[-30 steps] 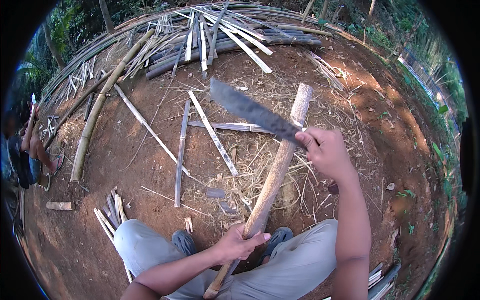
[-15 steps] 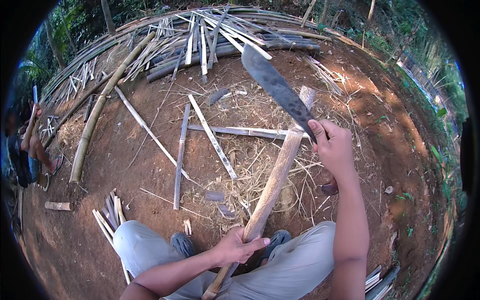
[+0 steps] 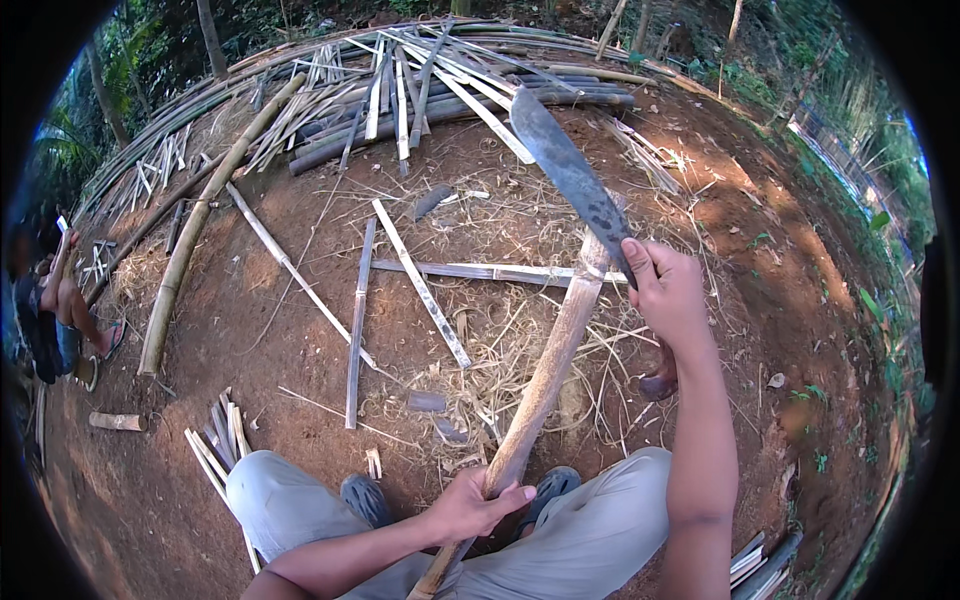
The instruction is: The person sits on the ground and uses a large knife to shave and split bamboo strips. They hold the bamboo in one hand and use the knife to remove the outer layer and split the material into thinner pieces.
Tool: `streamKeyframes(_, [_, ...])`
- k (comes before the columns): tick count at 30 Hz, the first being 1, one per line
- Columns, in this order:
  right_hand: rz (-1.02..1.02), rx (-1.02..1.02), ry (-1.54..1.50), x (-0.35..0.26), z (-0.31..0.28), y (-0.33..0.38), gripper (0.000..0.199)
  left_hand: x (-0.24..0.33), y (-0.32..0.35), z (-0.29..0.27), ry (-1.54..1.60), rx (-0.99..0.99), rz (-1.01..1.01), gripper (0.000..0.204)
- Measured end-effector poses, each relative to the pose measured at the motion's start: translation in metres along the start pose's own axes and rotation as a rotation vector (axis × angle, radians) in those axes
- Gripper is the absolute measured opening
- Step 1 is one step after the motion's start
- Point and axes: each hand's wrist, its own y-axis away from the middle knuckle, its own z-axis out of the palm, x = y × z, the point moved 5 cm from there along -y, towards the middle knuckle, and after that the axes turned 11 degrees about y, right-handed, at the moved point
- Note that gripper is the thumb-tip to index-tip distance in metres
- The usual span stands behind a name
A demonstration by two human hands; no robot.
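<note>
My left hand is wrapped round the lower part of a pale brown bamboo pole, which slants up and away from between my legs. In my right hand is a machete with a broad dark blade pointing up and to the left. Its blade lies across the far end of the pole, hiding part of that end; whether the two touch I cannot tell. The brown butt of the machete's handle shows below my right hand, beside the forearm.
Split bamboo strips and curly shavings lie on the brown soil ahead. A heap of bamboo poles and slats stands at the back. One long pole lies at left, near a seated person. More strips lean by my left knee.
The machete's blade has tilted a little to the right, its tip shifting rightward. The pole's far end has dropped slightly nearer. Both hands keep their holds.
</note>
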Motion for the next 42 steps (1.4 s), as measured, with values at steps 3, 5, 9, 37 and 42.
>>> streamKeyframes(3, [-0.147, -0.060, 0.093, -0.011, 0.003, -0.002, 0.042, 0.003, 0.002, 0.001, 0.003, -0.021, 0.035, 0.036])
streamKeyframes(5, [-0.040, -0.162, -0.015, -0.009, 0.003, -0.004, 0.045, 0.003, 0.004, 0.001, -0.003, -0.021, 0.029, 0.036])
streamKeyframes(9, [0.076, 0.159, -0.042, -0.007, -0.022, -0.005, 0.049, 0.003, 0.005, 0.001, -0.016, -0.051, 0.023, 0.037])
streamKeyframes(37, [-0.432, -0.401, 0.590, -0.111, -0.042, 0.034, 0.043, 0.018, 0.046, -0.012, -0.055, -0.051, 0.214, 0.036])
streamKeyframes(42, [-0.177, -0.081, 0.365, -0.136, -0.072, 0.003, 0.038, 0.026, 0.052, -0.010, -0.093, -0.052, 0.353, 0.037])
